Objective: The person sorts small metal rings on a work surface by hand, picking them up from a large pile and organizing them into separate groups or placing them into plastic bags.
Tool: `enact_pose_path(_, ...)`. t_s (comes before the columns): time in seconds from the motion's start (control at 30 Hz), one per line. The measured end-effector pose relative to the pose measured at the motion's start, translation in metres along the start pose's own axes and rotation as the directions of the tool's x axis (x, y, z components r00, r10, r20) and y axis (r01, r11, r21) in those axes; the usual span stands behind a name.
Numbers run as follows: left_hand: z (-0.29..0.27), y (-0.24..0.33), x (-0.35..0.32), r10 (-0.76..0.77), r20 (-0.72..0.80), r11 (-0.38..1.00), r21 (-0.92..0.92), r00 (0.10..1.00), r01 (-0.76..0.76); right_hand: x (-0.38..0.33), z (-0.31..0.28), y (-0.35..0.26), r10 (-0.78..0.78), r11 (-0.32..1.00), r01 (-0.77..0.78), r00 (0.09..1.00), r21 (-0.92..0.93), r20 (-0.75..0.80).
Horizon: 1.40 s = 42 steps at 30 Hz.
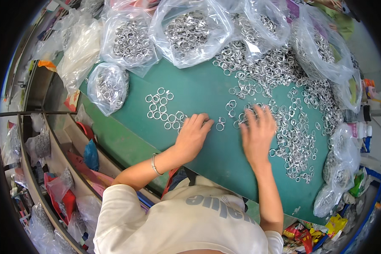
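Note:
Silver-coloured metal rings lie on a green tabletop (224, 161). My left hand (194, 134) rests low over the table with its fingers bent and close together; whatever is under or between the fingertips is hidden. Just beyond it, at the left, single rings (163, 109) lie flat side by side in a loose group. A couple of rings (220, 123) sit between my two hands. Slightly blurred, my right hand (258, 133) has its fingers apart over the near-left edge of a wide heap of rings (294, 135), touching or just above them.
Open clear plastic bags full of rings (188, 31) line the table's far side. A smaller bag (109, 88) stands at the left. More filled bags (340, 178) edge the right side. Left of the table are shelf compartments (59, 156) with bags; colourful packets (309, 233) lie at lower right.

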<state>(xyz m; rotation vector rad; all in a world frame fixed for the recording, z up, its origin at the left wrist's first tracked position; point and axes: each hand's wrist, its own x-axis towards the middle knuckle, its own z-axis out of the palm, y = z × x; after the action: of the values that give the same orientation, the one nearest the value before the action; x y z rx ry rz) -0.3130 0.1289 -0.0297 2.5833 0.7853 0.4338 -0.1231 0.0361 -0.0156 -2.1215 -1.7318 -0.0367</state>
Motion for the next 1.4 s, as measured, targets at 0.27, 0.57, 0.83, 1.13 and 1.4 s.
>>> enact_pose_path(0.27, 0.026, 0.042, 0.040, 0.034, -0.002, 0.955, -0.296, 0.999, -0.033, -0.002, -0.006, 0.033, -0.001, 0.968, 0.028, 0.994, -0.249, 0.110)
enact_pose_path(0.57, 0.050, 0.085, 0.082, 0.366, 0.073, 0.930, -0.041, 0.928, -0.364, -0.109, -0.046, 0.043, 0.475, 0.854, -0.458, 0.880, -0.248, 0.012)
enact_pose_path(0.83, 0.072, 0.080, 0.110, 0.299, 0.058, 0.947, 0.101, 0.953, -0.303, -0.097, -0.036, 0.012, 0.101, 0.989, -0.122, 0.970, 0.082, 0.222)
enact_pose_path(1.13, 0.024, 0.097, 0.044, 0.253, 0.140, 0.956, -0.187, 0.957, -0.225, -0.097, -0.057, 0.064, 0.305, 0.933, -0.324, 0.943, -0.157, -0.134)
enact_pose_path(1.4, 0.042, 0.071, 0.073, 0.238, -0.035, 0.970, -0.032, 0.971, -0.239, -0.103, -0.041, 0.037, 0.268, 0.957, -0.247, 0.954, 0.153, -0.136)
